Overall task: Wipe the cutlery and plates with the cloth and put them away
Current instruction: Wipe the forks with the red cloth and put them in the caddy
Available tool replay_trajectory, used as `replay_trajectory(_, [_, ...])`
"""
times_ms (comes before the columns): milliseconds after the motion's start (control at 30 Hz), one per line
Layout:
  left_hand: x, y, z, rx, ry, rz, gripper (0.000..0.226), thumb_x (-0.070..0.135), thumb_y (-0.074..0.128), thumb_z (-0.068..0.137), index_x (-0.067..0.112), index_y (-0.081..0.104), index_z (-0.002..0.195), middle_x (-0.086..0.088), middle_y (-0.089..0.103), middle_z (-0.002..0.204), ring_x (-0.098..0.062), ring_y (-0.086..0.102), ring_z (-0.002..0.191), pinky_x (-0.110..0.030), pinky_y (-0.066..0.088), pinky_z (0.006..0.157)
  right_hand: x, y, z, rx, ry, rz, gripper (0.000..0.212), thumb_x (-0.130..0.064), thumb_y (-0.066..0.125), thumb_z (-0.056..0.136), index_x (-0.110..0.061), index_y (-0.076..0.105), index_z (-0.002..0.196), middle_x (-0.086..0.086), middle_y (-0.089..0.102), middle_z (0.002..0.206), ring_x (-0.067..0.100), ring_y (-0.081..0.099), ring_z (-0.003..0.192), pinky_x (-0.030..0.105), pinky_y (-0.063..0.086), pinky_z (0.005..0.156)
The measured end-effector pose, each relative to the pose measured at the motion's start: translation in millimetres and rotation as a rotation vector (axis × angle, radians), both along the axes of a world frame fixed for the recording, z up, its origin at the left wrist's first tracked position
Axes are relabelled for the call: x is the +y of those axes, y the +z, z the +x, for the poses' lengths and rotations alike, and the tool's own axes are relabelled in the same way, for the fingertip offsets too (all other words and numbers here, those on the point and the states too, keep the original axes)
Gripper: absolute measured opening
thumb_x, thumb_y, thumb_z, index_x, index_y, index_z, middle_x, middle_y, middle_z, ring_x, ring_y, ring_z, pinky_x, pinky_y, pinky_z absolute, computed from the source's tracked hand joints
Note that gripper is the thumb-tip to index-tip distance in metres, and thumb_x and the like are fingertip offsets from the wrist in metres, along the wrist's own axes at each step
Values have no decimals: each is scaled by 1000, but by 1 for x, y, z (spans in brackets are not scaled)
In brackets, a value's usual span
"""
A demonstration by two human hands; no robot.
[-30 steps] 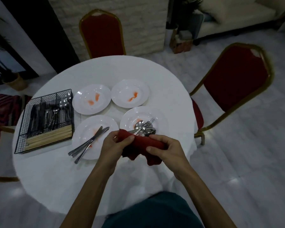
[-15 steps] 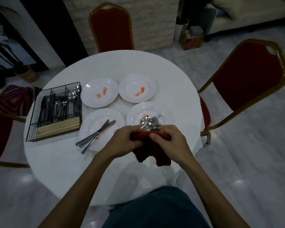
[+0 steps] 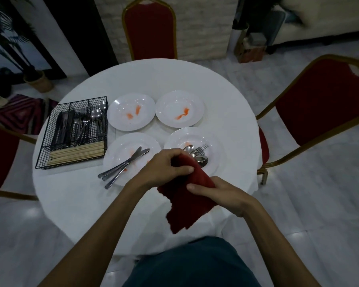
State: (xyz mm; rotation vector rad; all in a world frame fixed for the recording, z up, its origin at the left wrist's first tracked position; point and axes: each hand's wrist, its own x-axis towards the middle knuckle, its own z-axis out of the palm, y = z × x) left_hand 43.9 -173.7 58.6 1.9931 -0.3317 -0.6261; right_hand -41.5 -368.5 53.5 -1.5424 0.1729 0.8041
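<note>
The cutlery bundle (image 3: pixel 197 154) is in hand. Spoon bowls and fork tines are seen poking out of the red cloth (image 3: pixel 187 204) over the near-right plate (image 3: pixel 174 141), at about 3 o'clock from the table's middle.

The left hand (image 3: pixel 164 168) is curled tight round the cloth just below the heads. The right hand (image 3: pixel 224 195) is clamped on the cloth lower down, thumb on top, toward 5 o'clock. The loose end is hung past the edge of the table (image 3: pixel 81 193). The handles are wrapped and hidden, so the number of pieces held cannot be told.

The wiping step is judged to be under way, and early in the task at that. Knives (image 3: pixel 124 165) are laid across the near-left plate (image 3: pixel 120 146), and orange smears are seen on the far-left plate (image 3: pixel 116 106) at 11 o'clock and the far-right plate (image 3: pixel 195 100) at 1 o'clock.

Next, the bundle would need to be drawn clear of the cloth. It would then be carried across to the wire caddy (image 3: pixel 56 162) at 9 o'clock and sorted by compartment. A firm hold is called for, so that nothing is let slip.
</note>
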Motion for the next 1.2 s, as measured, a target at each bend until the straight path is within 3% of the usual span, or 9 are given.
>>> replay_trajectory(167, [-11, -1, 6, 51, -111, -15, 24, 23, 81, 84, 30, 75, 106, 10, 75, 102, -8, 70, 100, -31, 58, 85, 6, -13, 11, -1, -129, 18, 28, -31, 72, 94, -19, 73, 119, 1, 78, 113, 17, 72, 108, 32, 54, 99])
replay_trajectory(300, [-22, -14, 17, -30, 67, -18, 13, 29, 73, 90, 29, 75, 103, 15, 73, 102, -3, 67, 87, -22, 52, 80, 9, -23, 12, 34, -291, 14, 19, -14, 62, 100, -10, 72, 116, 7, 78, 109, 24, 74, 105, 33, 57, 96])
replay_trajectory(367, [-26, -29, 25, -47, 169, 49, 15, 28, 69, 93, 25, 76, 106, 11, 74, 107, -6, 67, 88, -22, 50, 81, 6, -28, 8, 71, -377, 4, 20, -17, 60, 102, -9, 73, 115, 7, 79, 107, 24, 74, 103, 37, 56, 98])
replay_trajectory(467, [-26, -65, 36, -93, 71, 328, 25, 23, 63, 94, 16, 74, 116, 1, 71, 117, -18, 65, 107, -24, 45, 88, 1, -34, 0, 92, -488, -26, 23, -25, 58, 103, -14, 73, 116, 3, 79, 108, 18, 74, 102, 37, 55, 99])
replay_trajectory(567, [-31, -100, 39, -160, -95, 527, 21, 21, 60, 93, 8, 72, 105, -8, 70, 97, -29, 68, 91, -31, 49, 75, -6, -35, -9, 110, -535, -14, 20, -34, 56, 104, -23, 72, 109, -4, 79, 107, 15, 74, 102, 32, 55, 94])
replay_trajectory(633, [-35, -113, 42, -280, -153, 654, 18, 21, 60, 93, 6, 66, 99, -8, 60, 89, -24, 61, 78, -33, 47, 69, -11, -34, -15, 122, -545, -3, 17, -39, 54, 103, -31, 69, 106, -10, 78, 105, 10, 73, 102, 26, 54, 88])
replay_trajectory(933, [-44, -127, 51, -485, -319, 868, 14, 18, 59, 91, 13, 60, 78, -5, 58, 83, -28, 68, 82, -36, 56, 71, -20, -34, -42, 171, -634, 92, 14, -42, 52, 101, -36, 63, 107, -21, 77, 94, 2, 73, 92, 21, 55, 78])
replay_trajectory(1067, [-46, -113, 53, -383, -214, 815, 18, 21, 51, 97, 11, 65, 93, -8, 67, 94, -29, 68, 88, -35, 51, 69, -20, -33, -42, 168, -682, 120, 22, -47, 53, 98, -32, 62, 111, -9, 76, 109, 14, 70, 105, 28, 55, 84])
replay_trajectory(1200, [-40, -74, 41, -7, -7, 506, 19, 20, 47, 98, 13, 57, 84, -4, 73, 82, -28, 72, 76, -36, 54, 67, -24, -32, -33, 148, -762, 171, 28, -46, 52, 100, -25, 65, 114, -4, 77, 109, 19, 69, 110, 37, 53, 97])
